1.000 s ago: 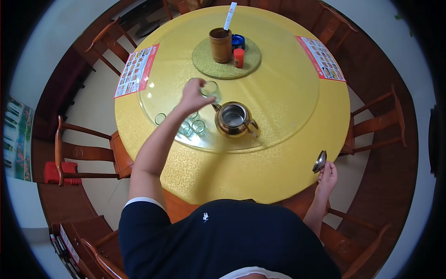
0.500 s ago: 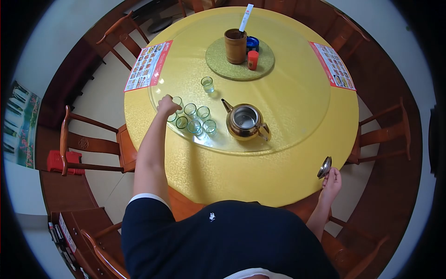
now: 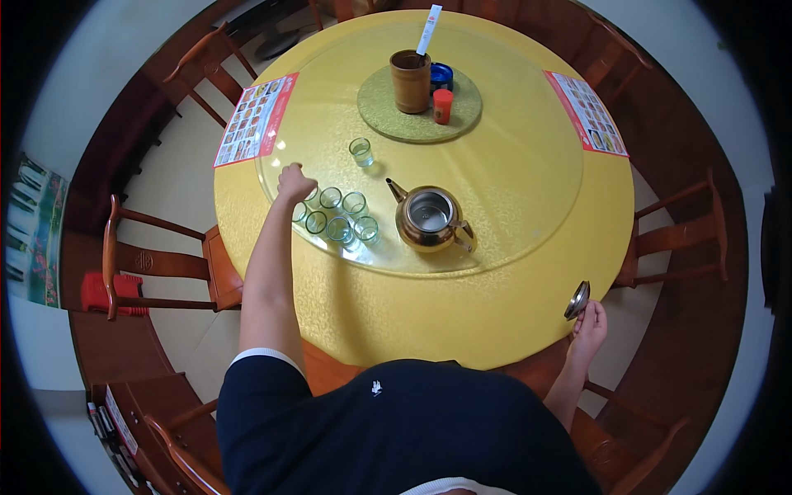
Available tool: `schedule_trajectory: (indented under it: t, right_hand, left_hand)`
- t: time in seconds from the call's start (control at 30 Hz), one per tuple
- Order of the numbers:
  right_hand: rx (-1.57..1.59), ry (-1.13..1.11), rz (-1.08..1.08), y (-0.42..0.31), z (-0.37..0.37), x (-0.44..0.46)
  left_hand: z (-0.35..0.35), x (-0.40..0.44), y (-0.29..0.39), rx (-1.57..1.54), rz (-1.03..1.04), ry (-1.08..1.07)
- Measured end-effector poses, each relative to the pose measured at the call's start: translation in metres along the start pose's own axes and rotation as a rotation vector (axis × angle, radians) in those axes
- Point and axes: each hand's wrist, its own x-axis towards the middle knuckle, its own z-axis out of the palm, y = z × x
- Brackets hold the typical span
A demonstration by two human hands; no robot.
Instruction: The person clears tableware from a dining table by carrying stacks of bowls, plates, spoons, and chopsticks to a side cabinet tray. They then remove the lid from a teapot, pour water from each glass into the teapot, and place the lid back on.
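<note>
Reaching over the far-left side of a glass cluster, my left hand [image 3: 294, 181] has its fingers curled at the rim of a small drinking glass [image 3: 312, 196], which it mostly covers. Several more clear greenish glasses [image 3: 339, 230] stand upright close together beside it. Another glass [image 3: 361, 153] stands apart, farther back. Right of the cluster sits a gold-coloured metal teapot [image 3: 427, 219], uncovered, its spout toward the back left. At the table's right front edge, my right hand [image 3: 589, 322] grips a round metal lid [image 3: 577, 301], held tilted on edge.
The round table has a yellow cloth [image 3: 462, 322] and a glass turntable [image 3: 511, 206]. On a small central disc [image 3: 379, 115] stand a bamboo holder [image 3: 410, 82], a blue ashtray [image 3: 441, 77] and a red container [image 3: 442, 107]. Menu sheets [image 3: 256, 120] lie left and right; wooden chairs [image 3: 165, 264] surround it.
My left hand has shifted slightly away from me over the far-left glass and now covers more of it. My right hand still holds the lid in place. The view has shifted slightly.
</note>
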Motion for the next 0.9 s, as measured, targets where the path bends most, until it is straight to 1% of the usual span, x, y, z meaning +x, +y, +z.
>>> schedule_trajectory:
  t: [0.03,0.1,0.13,0.23,0.3,0.37,0.43,0.57,0.67,0.73,0.77,0.83,0.87,0.9]
  right_hand:
    - [0.005,-0.002,0.004,0.001,0.0,0.0]
    - [0.01,0.0,0.007,0.002,0.002,0.0]
    - [-0.001,0.002,0.011,0.003,0.002,0.001]
    - [-0.018,0.025,0.011,0.0,0.002,0.0]
    - [-0.024,0.05,0.006,-0.003,0.0,-0.002]
    - [-0.042,0.083,-0.032,-0.005,-0.005,-0.003]
    - [-0.039,0.098,-0.027,-0.004,-0.013,-0.005]
    - [-0.05,0.132,0.002,0.0,-0.022,-0.007]
    - [-0.026,0.111,0.022,-0.004,-0.015,-0.008]
    - [-0.01,0.08,0.017,-0.005,-0.01,-0.006]
    - [0.006,0.048,0.01,-0.006,-0.008,-0.004]
    - [0.005,0.059,0.012,-0.007,-0.004,0.001]
    - [0.003,0.072,0.015,-0.008,-0.003,0.002]
    - [0.005,0.064,0.011,-0.01,-0.002,0.004]
  left_hand:
    - [0.004,0.007,0.002,0.003,0.005,-0.002]
    - [0.008,0.013,0.022,-0.12,0.108,0.142]
    - [0.014,0.016,0.032,-0.135,0.131,0.137]
    - [0.028,0.02,0.066,-0.079,0.104,0.028]
    - [0.042,0.029,0.078,-0.098,0.085,0.0]
    - [0.049,0.036,0.087,-0.116,0.068,-0.035]
    - [0.05,0.038,0.096,-0.05,0.019,-0.118]
    - [0.055,0.042,0.101,0.0,0.007,-0.147]
    - [0.054,0.037,0.1,-0.028,-0.013,-0.121]
    - [0.055,0.032,0.096,-0.002,0.012,-0.026]
    - [0.054,0.03,0.094,-0.002,0.01,-0.025]
    - [0.049,0.026,0.086,-0.205,0.003,0.031]
    - [0.046,0.023,0.081,-0.207,-0.002,0.036]
    - [0.042,0.021,0.076,-0.287,0.053,0.099]
